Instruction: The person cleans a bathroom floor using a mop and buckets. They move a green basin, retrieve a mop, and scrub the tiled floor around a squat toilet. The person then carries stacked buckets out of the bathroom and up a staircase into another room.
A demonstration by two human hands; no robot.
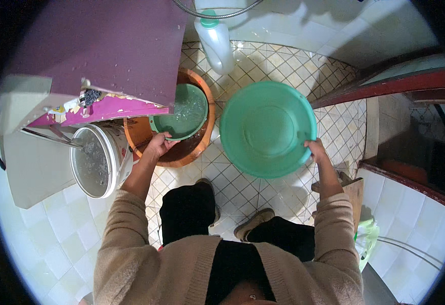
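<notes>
My left hand (162,145) grips the near rim of a small green plastic basin (186,110) that has clear water in it. That basin sits within or just over a larger orange-brown tub (146,139); whether it rests on the tub's bottom is hidden. On the other side, my right hand (316,149) is closed on the right rim of a big green plastic basin (270,129). No load shows inside this basin. A purple panel (123,49) covers the left parts of the small basin and the tub.
A white bucket (93,160) of water stands left, a thin pipe (51,138) reaching into it. Beyond the tub is a white plastic bottle (215,45) with a green cap. A wooden stool (354,194) stands near my right arm. Tiled floor (237,190) lies around my feet.
</notes>
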